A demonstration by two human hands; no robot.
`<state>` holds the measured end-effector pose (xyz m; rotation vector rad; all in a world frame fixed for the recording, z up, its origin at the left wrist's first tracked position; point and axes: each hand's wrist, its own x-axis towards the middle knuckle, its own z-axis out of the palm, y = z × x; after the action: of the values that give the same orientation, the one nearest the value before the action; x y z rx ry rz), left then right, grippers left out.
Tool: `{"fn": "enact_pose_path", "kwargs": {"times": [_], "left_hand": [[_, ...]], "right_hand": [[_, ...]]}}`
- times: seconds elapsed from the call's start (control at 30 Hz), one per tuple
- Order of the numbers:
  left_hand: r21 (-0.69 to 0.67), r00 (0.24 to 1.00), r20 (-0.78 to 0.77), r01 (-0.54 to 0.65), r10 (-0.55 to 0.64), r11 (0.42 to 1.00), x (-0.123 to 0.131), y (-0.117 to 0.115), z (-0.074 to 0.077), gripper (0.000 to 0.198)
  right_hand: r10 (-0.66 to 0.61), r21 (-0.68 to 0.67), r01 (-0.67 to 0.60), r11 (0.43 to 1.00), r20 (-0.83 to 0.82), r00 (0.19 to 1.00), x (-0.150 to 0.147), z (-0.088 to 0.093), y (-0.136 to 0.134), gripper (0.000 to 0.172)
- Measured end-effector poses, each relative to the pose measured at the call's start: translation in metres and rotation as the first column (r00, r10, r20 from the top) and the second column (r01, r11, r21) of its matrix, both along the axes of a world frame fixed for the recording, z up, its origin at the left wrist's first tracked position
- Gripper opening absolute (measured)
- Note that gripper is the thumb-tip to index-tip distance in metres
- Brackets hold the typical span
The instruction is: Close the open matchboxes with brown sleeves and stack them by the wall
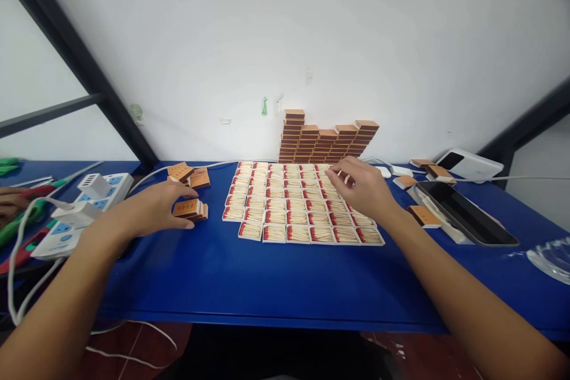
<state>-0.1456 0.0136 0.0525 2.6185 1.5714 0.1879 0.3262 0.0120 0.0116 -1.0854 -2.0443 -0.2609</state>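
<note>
My left hand (155, 208) is at the left of the blue table, thumb and fingers apart on either side of a small stack of orange matchboxes (187, 209). I see a narrow gap between the fingertips and the boxes. My right hand (360, 184) hovers over the back right of a block of white matchbox trays (274, 242) filled with red-tipped matches (297, 233). Its fingers are curled together, and whatever they may hold is hidden. More matchboxes (180, 171) lie loosely behind my left hand.
Closed matchboxes (327, 142) stand in uneven stacks against the wall. On the right are a phone (467, 214), a white device (469, 165), a few matchboxes (424, 217) and clear plastic (552, 258). A power strip (66, 237) with cables is left. Another person's hand (13, 205) shows far left.
</note>
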Motion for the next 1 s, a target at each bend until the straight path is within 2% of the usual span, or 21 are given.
{"fn": "enact_pose_path", "kwargs": {"times": [0.1,0.17,0.27,0.33,0.37,0.43,0.5,0.57,0.63,0.7,0.73,0.77,0.8,0.9,0.93,1.0], "left_hand": [[0.014,1.0,-0.005,-0.009,0.01,1.0,-0.012,0.002,0.001,0.035],[0.049,1.0,-0.003,-0.022,0.023,0.999,-0.009,0.002,0.007,0.035],[0.122,0.998,0.042,-0.048,0.043,0.991,0.014,-0.001,0.021,0.041],[0.165,0.996,0.083,0.004,-0.018,0.986,0.042,-0.004,0.027,0.042],[0.197,0.991,0.115,0.05,-0.074,0.979,0.059,-0.005,0.028,0.041],[0.249,0.968,0.162,0.148,-0.192,0.957,0.093,-0.007,0.025,0.04],[0.326,0.952,0.171,0.189,-0.254,0.926,0.122,-0.008,0.017,0.039],[0.394,0.932,0.193,0.212,-0.306,0.894,0.144,-0.01,0.007,0.036],[0.441,0.907,0.223,0.233,-0.357,0.867,0.156,-0.012,0.0,0.034],[0.465,0.883,0.24,0.261,-0.404,0.846,0.16,-0.014,-0.005,0.033],[0.468,0.873,0.246,0.273,-0.421,0.84,0.161,-0.015,-0.006,0.032],[0.466,0.864,0.254,0.284,-0.434,0.838,0.161,-0.016,-0.007,0.032],[0.463,0.857,0.266,0.289,-0.442,0.838,0.161,-0.017,-0.007,0.032],[0.467,0.835,0.339,0.251,-0.434,0.848,0.162,-0.019,-0.011,0.035],[0.469,0.825,0.373,0.226,-0.424,0.854,0.163,-0.02,-0.013,0.036],[0.46,0.799,0.449,0.176,-0.399,0.87,0.167,-0.02,-0.018,0.036]], "right_hand": [[-0.001,-0.011,0.001,1.0,-0.008,1.0,0.0,0.0,0.0,0.024],[0.006,-0.02,-0.006,1.0,-0.022,1.0,0.001,0.0,0.0,0.025],[0.019,-0.068,-0.024,0.997,-0.083,0.996,-0.004,0.0,-0.001,0.026],[0.028,-0.167,-0.067,0.984,-0.225,0.974,-0.012,0.001,-0.005,0.026],[0.033,-0.242,-0.12,0.963,-0.336,0.941,-0.019,0.002,-0.008,0.026],[0.015,-0.372,-0.282,0.884,-0.582,0.813,-0.035,0.003,-0.016,0.032],[-0.034,-0.399,-0.418,0.816,-0.755,0.654,-0.054,0.004,-0.026,0.043],[-0.063,-0.383,-0.482,0.788,-0.829,0.555,-0.072,0.005,-0.036,0.047],[-0.055,-0.42,-0.578,0.7,-0.839,0.542,-0.085,0.004,-0.046,0.046],[-0.03,-0.472,-0.67,0.573,-0.829,0.558,-0.094,0.001,-0.053,0.046],[-0.024,-0.488,-0.692,0.532,-0.826,0.563,-0.097,0.0,-0.055,0.046],[-0.028,-0.494,-0.697,0.52,-0.826,0.564,-0.098,-0.002,-0.055,0.045],[-0.042,-0.49,-0.688,0.535,-0.829,0.558,-0.098,-0.003,-0.056,0.044],[-0.099,-0.438,-0.624,0.647,-0.86,0.501,-0.096,-0.003,-0.054,0.043],[-0.108,-0.422,-0.612,0.669,-0.87,0.482,-0.095,-0.002,-0.053,0.044],[-0.112,-0.424,-0.628,0.652,-0.874,0.473,-0.095,-0.001,-0.054,0.047]]}}
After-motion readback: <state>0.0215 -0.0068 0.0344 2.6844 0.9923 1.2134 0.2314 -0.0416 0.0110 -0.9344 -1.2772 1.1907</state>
